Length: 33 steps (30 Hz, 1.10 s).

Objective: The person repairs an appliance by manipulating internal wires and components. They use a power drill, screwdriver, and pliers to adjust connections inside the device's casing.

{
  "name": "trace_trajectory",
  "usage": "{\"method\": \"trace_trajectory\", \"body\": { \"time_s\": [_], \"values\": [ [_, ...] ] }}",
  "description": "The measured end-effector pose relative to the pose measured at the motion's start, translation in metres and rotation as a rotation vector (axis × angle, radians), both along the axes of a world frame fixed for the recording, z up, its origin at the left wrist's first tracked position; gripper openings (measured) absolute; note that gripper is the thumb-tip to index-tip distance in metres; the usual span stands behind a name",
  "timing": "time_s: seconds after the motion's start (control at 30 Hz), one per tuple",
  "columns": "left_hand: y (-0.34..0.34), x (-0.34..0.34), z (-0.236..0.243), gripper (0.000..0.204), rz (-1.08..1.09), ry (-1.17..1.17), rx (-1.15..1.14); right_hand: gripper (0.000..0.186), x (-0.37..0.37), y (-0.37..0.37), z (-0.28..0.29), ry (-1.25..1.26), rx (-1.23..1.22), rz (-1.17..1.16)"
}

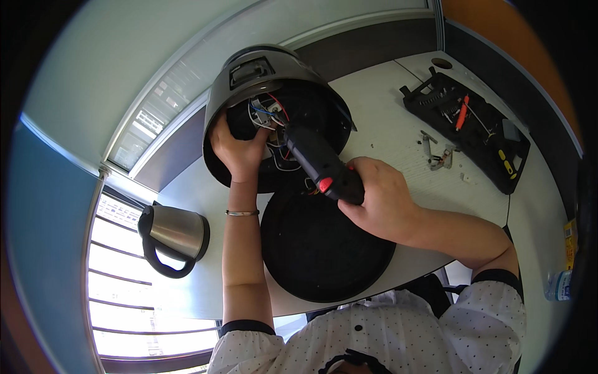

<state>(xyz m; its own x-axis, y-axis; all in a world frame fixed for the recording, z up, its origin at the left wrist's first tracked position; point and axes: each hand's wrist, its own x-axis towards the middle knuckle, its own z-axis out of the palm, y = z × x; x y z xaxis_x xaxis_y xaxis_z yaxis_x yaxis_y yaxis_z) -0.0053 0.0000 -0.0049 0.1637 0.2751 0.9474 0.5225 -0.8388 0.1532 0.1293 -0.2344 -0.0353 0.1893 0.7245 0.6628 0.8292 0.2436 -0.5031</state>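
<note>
A dark grey appliance housing [274,62] lies on its side with its wired interior facing me. My left hand [240,146] reaches into it, gripping at the inside, its fingertips partly hidden beside the exposed wires [268,112]. My right hand [380,199] is closed round a black power screwdriver [317,156] with red buttons, angled into the housing; its tip is hard to make out among the wiring. Below them lies a round black base [321,262].
A black tool case [492,149] with red and yellow-handled tools lies at the right, beside loose metal parts [439,156]. A steel kettle [174,234] stands at the left. A bottle [557,287] and yellow box [570,243] are at the far right. Partitions edge the white desk [367,106].
</note>
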Motion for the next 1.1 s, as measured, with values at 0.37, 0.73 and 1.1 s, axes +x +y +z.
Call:
{"method": "trace_trajectory", "body": {
  "time_s": [0.37, 0.73, 1.1],
  "values": [
    [0.0012, 0.0018, 0.0005, 0.083, -0.03, -0.007, 0.007, 0.037, -0.0029, 0.002, -0.0019, 0.023, 0.075, -0.024],
    [-0.0001, -0.0007, 0.0001, 0.082, -0.01, -0.007, 0.017, 0.035, -0.005, 0.0046, -0.0046, 0.049, 0.042, -0.039],
    [0.0015, -0.0004, -0.0011, 0.083, -0.031, -0.036, -0.011, 0.04, -0.004, 0.0056, -0.0063, 0.016, 0.093, -0.021]
  ]
}}
